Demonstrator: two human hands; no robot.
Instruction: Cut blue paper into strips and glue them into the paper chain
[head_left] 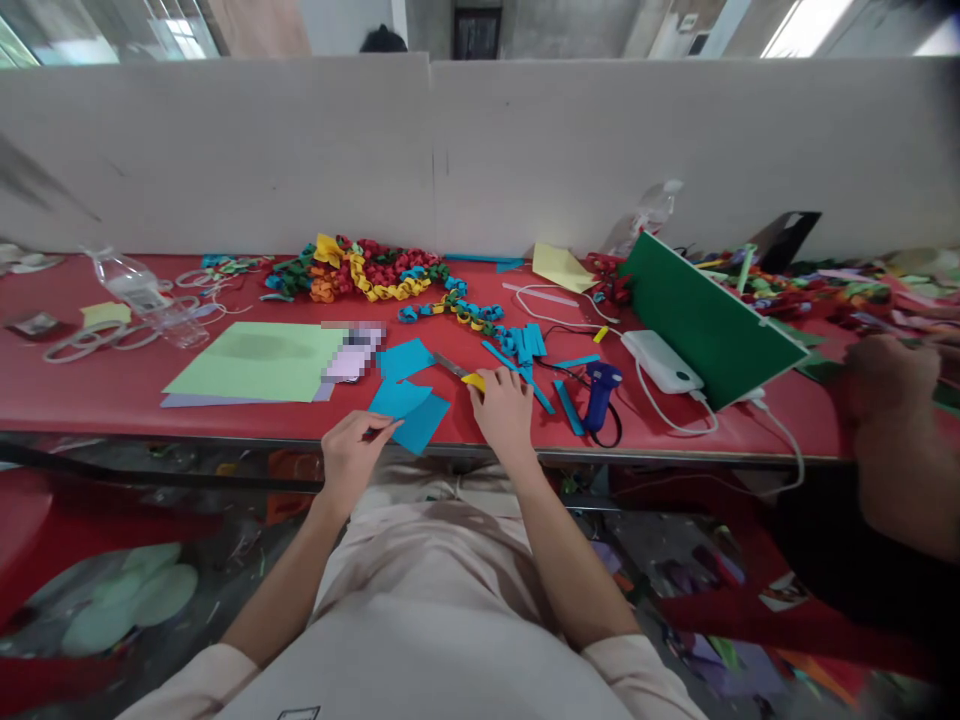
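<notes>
My left hand [351, 450] pinches the near left corner of a piece of blue paper [401, 398] between thumb and fingers, at the table's front edge. Under it lies another blue piece [425, 424], and a third blue sheet [406, 360] is just behind. My right hand [504, 408] is closed around yellow-handled scissors [452, 366], their blades pointing away and to the left, above the table and apart from the held paper. Cut blue strips [525, 376] lie right beside my right hand. A dark blue glue gun [601, 395] rests further right.
Green sheets [255, 360] and a phone [356, 352] lie left. A coiled paper chain [375, 268] sits at the back. A white power bank [660, 362] with cables leans by a green board [709, 320]. Another person's hand [892, 390] is at the right. Bottle [146, 295] at left.
</notes>
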